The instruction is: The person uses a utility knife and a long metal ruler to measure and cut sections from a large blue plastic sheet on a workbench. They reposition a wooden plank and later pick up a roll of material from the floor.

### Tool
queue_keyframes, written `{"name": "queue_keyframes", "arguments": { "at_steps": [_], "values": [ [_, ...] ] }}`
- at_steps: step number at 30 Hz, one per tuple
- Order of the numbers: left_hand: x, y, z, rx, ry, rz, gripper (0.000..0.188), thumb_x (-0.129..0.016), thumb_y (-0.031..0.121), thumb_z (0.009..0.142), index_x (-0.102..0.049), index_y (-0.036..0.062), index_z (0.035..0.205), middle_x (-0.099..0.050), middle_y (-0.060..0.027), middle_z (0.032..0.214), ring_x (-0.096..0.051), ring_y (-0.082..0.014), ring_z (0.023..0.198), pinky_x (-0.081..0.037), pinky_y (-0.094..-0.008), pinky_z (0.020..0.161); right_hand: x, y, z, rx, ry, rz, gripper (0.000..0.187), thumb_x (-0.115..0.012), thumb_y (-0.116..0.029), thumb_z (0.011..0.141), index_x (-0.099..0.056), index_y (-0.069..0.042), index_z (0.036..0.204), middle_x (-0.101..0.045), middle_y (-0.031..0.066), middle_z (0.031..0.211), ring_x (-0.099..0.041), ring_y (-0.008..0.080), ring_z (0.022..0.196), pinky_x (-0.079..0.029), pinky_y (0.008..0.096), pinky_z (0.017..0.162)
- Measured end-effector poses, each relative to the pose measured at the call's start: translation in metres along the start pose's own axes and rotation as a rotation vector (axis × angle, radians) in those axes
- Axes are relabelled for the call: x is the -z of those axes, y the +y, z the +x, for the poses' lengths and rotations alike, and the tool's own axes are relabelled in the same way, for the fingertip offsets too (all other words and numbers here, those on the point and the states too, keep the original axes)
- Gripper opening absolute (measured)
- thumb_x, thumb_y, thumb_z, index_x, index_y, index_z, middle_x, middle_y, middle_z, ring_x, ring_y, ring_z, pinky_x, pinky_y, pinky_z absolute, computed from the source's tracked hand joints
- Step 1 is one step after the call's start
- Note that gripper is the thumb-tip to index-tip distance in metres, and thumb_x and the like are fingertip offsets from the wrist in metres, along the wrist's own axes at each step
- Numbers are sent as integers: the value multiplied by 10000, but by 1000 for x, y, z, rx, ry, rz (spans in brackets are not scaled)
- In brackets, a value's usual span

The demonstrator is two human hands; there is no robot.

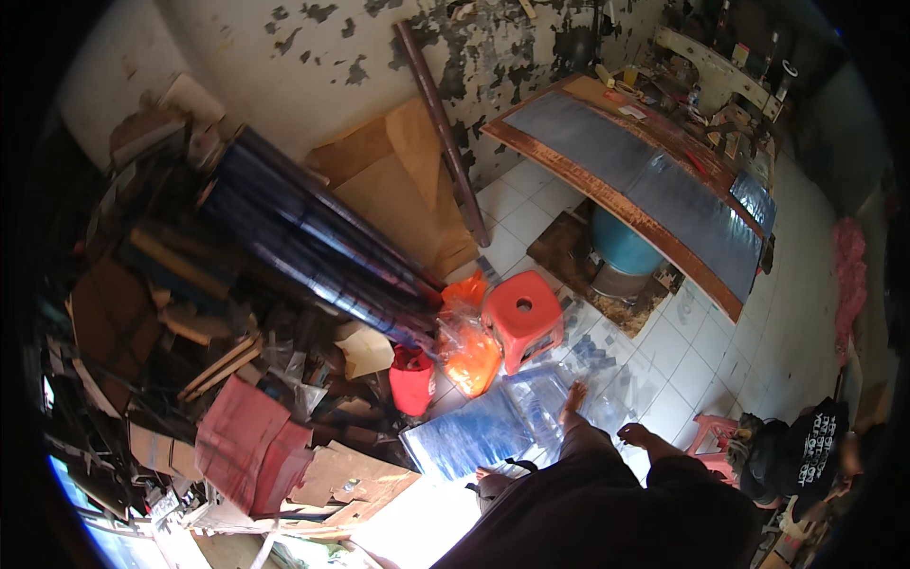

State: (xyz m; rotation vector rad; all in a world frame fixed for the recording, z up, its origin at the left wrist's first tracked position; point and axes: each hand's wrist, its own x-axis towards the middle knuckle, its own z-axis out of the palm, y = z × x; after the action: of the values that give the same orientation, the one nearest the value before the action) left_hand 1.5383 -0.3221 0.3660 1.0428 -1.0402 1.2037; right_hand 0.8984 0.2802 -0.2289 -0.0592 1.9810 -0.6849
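Observation:
My right hand (634,434) hangs in front of my dark clothes, above the tiled floor. Its fingers look loosely bent and apart, with nothing visible in them. My left hand (485,472) shows only in small part beside the bright patch, near a dark strap (521,465); its fingers are too small to read. Between the hands, a bare foot (573,403) of mine reaches toward clear plastic sheets (542,396). Blue-silver plastic sheets (464,436) lie flat just beyond my left hand. A red plastic stool (523,321) stands ahead.
Long dark shiny rolls (322,256) lean at the left over piled cardboard (256,446). An orange bag (471,365) and a red container (412,381) stand beside the stool. A wide worktable (607,171) rests over a blue drum (624,239). Another person (806,465) is at the right.

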Motion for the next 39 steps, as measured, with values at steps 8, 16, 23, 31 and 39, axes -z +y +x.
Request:
{"name": "queue_keyframes", "arguments": {
  "at_steps": [8,16,23,31,39],
  "values": [
    [31,291,60,-366,-53,289,150,-665,145,1005,-664,-1,1039,-667,-165,876,-670,-346,758,-569,-441,665,82,10,64,43,60,543,201,-697,-121,995,-704,23,1135,-746,151,1063,-729,260,948,-624,403,760],
    [-26,608,-33,125,-1174,-903,317,-528,291,1101,-570,-16,1037,-500,-62,796,-494,-200,748,-436,-335,677,190,21,41,137,402,-126,254,-648,-313,1002,-739,-140,1164,-768,102,1098,-730,267,1045,-569,372,935],
    [145,865,-96,-129,-2136,-1468,155,-641,202,1034,-654,50,1059,-639,-117,730,-570,-147,586,-437,-356,535,330,-208,-99,474,554,217,213,-689,-216,998,-741,-66,1139,-769,125,1053,-733,282,953,-571,368,812],
    [317,988,-129,-1269,-2133,-1959,476,-466,500,1080,-612,73,1234,-741,-243,964,-721,-440,915,-547,-560,811,400,-356,-209,828,1255,-315,256,-727,-179,890,-643,-82,1111,-651,143,1257,-565,390,1292,-369,545,1083],
    [338,1083,-163,-1807,-1950,-2133,399,-642,411,985,-718,41,1116,-746,-220,985,-722,-410,948,-553,-526,838,416,-308,-130,347,1022,-76,304,-572,-260,1056,-705,-63,866,-673,173,675,-669,398,634,-495,508,608]
  ]
}}
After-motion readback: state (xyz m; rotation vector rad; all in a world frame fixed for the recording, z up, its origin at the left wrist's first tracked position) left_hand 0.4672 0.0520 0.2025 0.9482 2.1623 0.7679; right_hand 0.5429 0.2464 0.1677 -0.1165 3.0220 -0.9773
